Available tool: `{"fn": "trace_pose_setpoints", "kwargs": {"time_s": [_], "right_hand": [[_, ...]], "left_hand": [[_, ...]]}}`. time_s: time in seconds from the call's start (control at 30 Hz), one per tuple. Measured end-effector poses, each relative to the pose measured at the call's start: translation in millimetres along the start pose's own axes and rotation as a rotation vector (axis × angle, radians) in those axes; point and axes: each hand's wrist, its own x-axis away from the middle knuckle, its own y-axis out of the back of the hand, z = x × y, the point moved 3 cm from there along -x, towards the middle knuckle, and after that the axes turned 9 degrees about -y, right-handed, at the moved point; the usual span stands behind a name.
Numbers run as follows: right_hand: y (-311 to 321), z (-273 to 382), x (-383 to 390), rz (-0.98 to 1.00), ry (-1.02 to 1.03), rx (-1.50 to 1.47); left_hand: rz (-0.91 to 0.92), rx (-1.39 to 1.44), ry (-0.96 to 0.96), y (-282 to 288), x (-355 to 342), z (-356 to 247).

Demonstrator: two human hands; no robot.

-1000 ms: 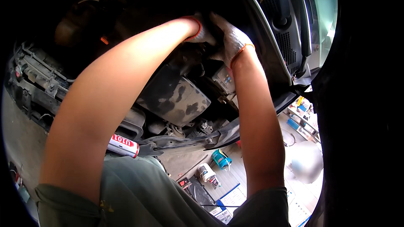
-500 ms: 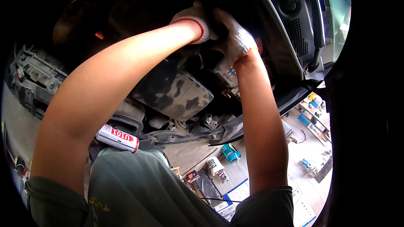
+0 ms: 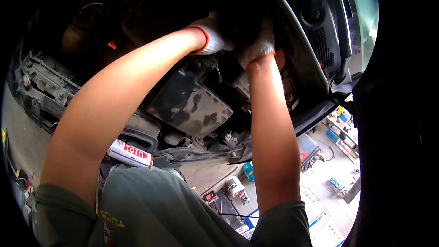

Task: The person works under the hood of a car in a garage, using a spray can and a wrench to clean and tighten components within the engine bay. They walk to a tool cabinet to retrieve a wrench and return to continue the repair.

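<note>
Engine bay (image 3: 183, 156) parts filled the upper left and centre of the frame. A dusty black plastic cover (image 3: 190, 105) sat at centre. Above it, the gloved left hand (image 3: 212, 36) and gloved right hand (image 3: 259, 45) reached into shadow, apart; their fingers' spread and any hold could not be told. A white-and-red can (image 3: 131, 154) lay lower left. The step seemed to be two-handed reaching; the next move probably called for working by feel.
</note>
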Motion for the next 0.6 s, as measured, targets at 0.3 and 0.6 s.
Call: {"fn": "trace_pose_setpoints", "kwargs": {"time_s": [0.3,0.6], "right_hand": [[-1,-32,10,-0.055,0.096,-0.032],[18,-34,-17,-0.072,0.274,0.172]], "left_hand": [[0.03,0.081,-0.075,19,17,-10],[-0.068,0.116,-0.083,5,15,5]]}}
